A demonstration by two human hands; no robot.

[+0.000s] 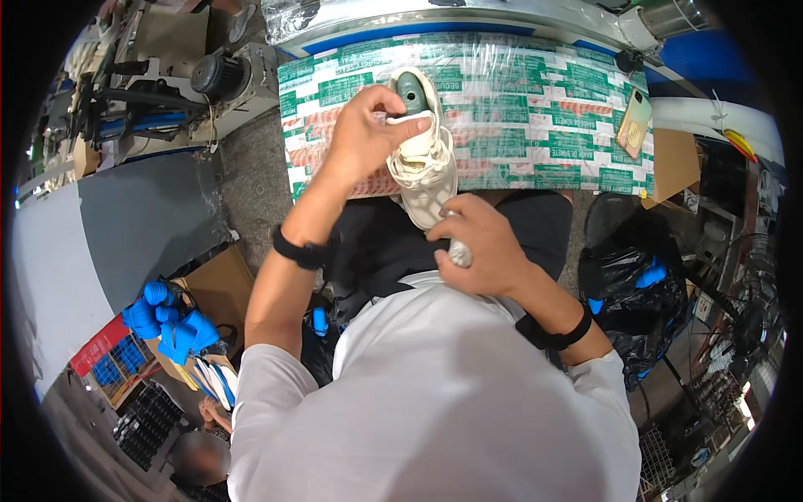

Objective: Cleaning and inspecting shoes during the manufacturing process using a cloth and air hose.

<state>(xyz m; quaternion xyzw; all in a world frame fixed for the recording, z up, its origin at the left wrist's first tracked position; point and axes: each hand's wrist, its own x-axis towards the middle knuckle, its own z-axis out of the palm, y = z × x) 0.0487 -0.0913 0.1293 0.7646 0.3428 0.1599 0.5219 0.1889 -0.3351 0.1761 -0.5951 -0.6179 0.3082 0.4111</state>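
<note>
Upper centre of frame, left hand (372, 134): pinching cream shoe (418, 173) by tongue (416, 148)
Centre, right hand (481, 244): grasping whitish item (459, 253) beside toe (425, 207)

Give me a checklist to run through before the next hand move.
1. Left hand gripping the shoe near its tongue: ok.
2. Right hand holding the pale item: ok.
3. Kind of pale item: cannot tell, fingers partly cover it.
4. Shoe wholly over the tabletop: not ok, toe juts past the near edge.
5. Phone apart from the shoe: ok, off to the right.
</note>
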